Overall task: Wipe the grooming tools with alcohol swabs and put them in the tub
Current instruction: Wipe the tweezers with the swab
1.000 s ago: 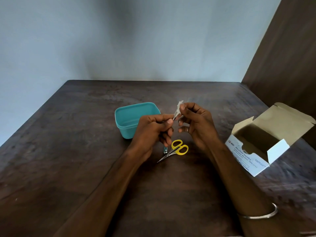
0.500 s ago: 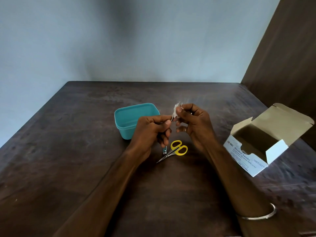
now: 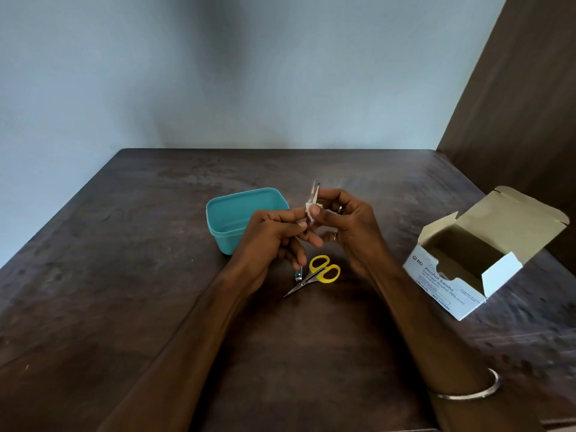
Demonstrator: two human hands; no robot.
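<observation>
My left hand grips the lower end of thin metal tweezers, whose two tips point up. My right hand pinches a small white alcohol swab around the middle of the tweezers. Just left of my hands stands the teal tub, open, with nothing seen inside. Below my hands, on the table, lie yellow-handled scissors with their blades pointing down-left. A small metal nail clipper sits right beside them, partly hidden by my left fingers.
An open white box of alcohol swabs stands at the right with its flap raised. The dark wooden table ends at a pale wall behind. A dark wooden panel rises at the far right.
The swab has slid down the tweezers from the tips toward the middle, so the bare tips now stick up above my right thumb. Both hands stay in place.
</observation>
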